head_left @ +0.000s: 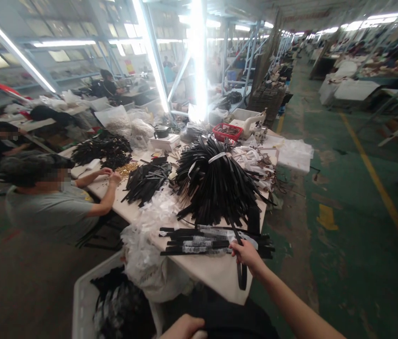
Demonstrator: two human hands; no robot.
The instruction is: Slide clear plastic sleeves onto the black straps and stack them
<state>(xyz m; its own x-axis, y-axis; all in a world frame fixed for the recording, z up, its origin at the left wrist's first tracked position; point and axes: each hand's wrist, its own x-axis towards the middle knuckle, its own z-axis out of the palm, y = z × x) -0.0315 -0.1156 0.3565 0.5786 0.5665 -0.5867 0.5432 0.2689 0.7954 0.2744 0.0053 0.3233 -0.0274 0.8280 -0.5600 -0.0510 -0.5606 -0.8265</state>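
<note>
My right hand (246, 255) is closed around a black strap (242, 278) whose looped end hangs below the fingers. Beneath and behind it lie flat bundles of black straps (211, 246) with whitish wrapping around their middles. Beyond these, a large heap of black straps (216, 188), tied with a white band, spreads over the table (216, 275). At the bottom edge of the view, my left hand (185, 327) is curled near my dark clothing. It is partly cut off, and anything inside its fingers is hidden.
On the left, a seated person (54, 197) works with both hands by small golden pieces (127, 169). A white bin (79, 292) of dark bundles stands below the plastic bags (156, 263). A red basket (227, 132) sits at the back; a green-floored aisle (301, 226) runs along the right.
</note>
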